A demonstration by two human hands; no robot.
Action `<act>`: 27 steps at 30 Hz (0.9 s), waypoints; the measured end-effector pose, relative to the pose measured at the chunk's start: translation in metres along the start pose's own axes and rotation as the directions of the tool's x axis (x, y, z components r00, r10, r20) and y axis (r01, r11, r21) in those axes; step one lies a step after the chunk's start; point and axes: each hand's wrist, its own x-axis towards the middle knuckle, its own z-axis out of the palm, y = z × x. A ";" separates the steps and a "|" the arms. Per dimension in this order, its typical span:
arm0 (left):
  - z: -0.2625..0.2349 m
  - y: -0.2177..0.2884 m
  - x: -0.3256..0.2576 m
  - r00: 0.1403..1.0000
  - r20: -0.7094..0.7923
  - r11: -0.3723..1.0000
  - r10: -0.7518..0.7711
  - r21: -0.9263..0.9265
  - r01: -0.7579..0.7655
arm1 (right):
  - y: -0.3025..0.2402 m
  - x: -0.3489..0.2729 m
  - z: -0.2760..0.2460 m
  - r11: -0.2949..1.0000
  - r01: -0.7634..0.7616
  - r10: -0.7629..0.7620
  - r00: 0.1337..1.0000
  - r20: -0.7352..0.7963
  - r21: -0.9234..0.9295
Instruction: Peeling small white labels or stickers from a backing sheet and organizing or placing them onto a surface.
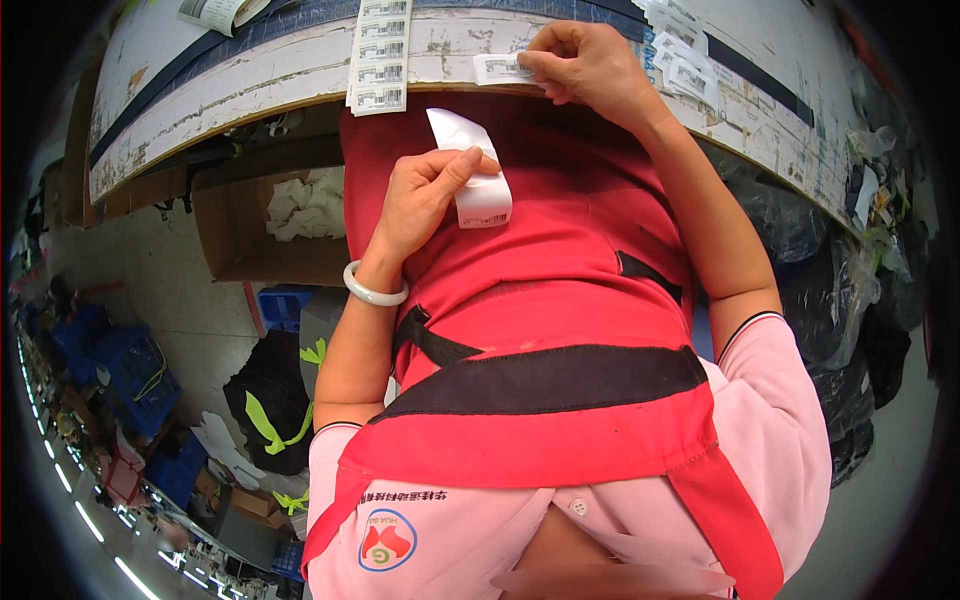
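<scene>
Right hand pinches a small label at the counter near edge. Left hand is closed on a curled backing strip over the red apron. Risk: label sticks crooked or creases against the neighbouring label column.

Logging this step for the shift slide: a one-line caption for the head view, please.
Right hand presses a label at the table edge; left hand holds a curled white backing strip.
</scene>
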 end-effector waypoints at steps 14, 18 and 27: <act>0.005 0.002 -0.005 0.996 -0.087 0.988 -0.036 -0.150 0.023 | 0.037 -0.050 -0.076 0.968 0.202 -0.155 0.948 -0.278 0.148; 0.011 0.010 -0.005 0.999 -0.044 0.985 -0.020 -0.172 0.012 | 0.086 -0.065 -0.122 0.999 0.049 -0.041 0.826 -0.563 -0.001; 0.019 0.010 -0.005 0.993 -0.102 0.981 -0.064 -0.189 0.044 | 0.064 -0.073 -0.090 0.872 -0.065 -0.258 0.782 -0.567 -0.486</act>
